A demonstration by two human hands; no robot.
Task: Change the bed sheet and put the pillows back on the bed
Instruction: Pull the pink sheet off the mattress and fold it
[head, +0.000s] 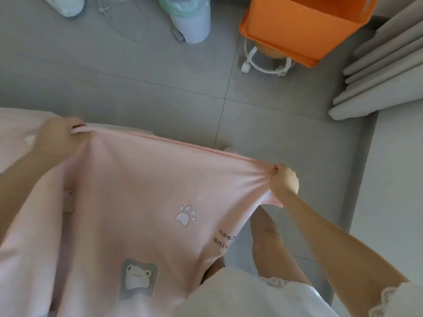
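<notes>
A pale pink bed sheet [137, 184] with a paw print, a bear patch and some lettering is stretched taut in front of me above the grey floor. My left hand [57, 136] pinches its top edge at the left. At the right end of that edge, my right hand [285, 183] is closed on a bunched corner of the sheet. More of the pink fabric lies at the far left, over what looks like the bed; the bed itself is mostly hidden. No pillows are in view.
An orange bin on a white wheeled stand [297, 26] is at the upper right, a white waste bin [192, 21] at top centre with a thin cable [128, 26] on the tiled floor. Grey curtains [384, 69] hang at the right. My legs [272, 248] are below the sheet.
</notes>
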